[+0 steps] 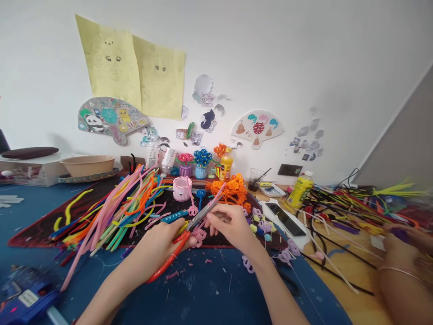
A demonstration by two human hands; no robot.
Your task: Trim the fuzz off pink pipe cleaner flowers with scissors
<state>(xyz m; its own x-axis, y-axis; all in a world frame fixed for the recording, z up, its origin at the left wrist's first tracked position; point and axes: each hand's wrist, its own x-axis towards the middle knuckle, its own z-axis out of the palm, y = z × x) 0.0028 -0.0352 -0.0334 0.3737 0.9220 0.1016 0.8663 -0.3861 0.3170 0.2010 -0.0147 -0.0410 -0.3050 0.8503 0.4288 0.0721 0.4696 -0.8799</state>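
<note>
My left hand (162, 243) is closed round the orange-red handles of a pair of scissors (169, 262), whose blades point up and to the right. My right hand (232, 225) pinches a pink pipe cleaner (217, 195) right beside the blades; part of it is hidden by the fingers. Between the hands, low down, shows a pink looped pipe-cleaner flower (199, 236), partly covered by my left fingers. Just beyond stand a pink pipe-cleaner pot (181, 188) and a small pink looped flower (192, 210) on a stem.
Many loose pipe cleaners (111, 203) lie to the left. A blue glue gun (30, 293) sits front left. Behind are finished flower pots (201, 169), orange pipe-cleaner pieces (233, 189) and bottles (301, 189). At right, a phone (284, 219) and another person's hands (402, 248).
</note>
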